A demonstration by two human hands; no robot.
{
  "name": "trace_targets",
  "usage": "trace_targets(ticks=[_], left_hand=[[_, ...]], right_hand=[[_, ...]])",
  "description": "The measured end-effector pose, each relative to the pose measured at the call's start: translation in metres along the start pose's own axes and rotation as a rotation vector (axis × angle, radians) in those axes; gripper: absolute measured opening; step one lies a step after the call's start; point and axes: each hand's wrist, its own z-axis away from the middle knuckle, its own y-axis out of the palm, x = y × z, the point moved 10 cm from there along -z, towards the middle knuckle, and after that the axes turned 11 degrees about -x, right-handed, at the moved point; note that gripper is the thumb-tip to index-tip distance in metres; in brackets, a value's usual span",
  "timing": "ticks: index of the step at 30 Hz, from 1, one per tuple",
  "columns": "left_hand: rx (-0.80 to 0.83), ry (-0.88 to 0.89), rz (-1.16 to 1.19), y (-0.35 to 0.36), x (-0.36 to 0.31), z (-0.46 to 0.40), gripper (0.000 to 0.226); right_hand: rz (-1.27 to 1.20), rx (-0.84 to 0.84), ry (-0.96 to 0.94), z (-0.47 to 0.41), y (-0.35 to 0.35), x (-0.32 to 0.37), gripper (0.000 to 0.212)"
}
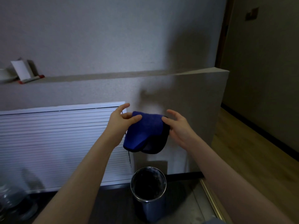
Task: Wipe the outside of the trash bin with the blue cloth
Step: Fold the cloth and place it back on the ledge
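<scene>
I see the cloth [143, 130] held up between my left hand [120, 121] and right hand [178, 128], above the trash bin [148, 191]. Bin stands on the floor [186, 207], against the wall, just right of the radiator grille [61, 143]. Ledge [97, 77] above, with a card [21, 69] at its left end.

Ledge, radiator cover and floor along a grey wall
A white slatted radiator cover [61, 143] fills the lower wall at left; on the ledge [97, 76] above stand a white folded card [21, 70], a red-capped marker [30, 79] and a white dish [5, 75], with clear plastic bottles [14, 202] on the floor at lower left and wooden flooring [252, 152] at right
</scene>
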Motion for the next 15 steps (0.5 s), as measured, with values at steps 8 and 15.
trace_targets(ticks=[8,15], left_hand=[[0.032,0.268,-0.298,-0.003,-0.031,0.011,0.04],[-0.072,0.401,-0.256,-0.01,-0.054,0.015,0.017]], right_hand=[[0.699,0.065,-0.348,0.02,0.021,0.047,0.052],[1.103,-0.051,-0.631,0.024,0.036,0.08,0.019]])
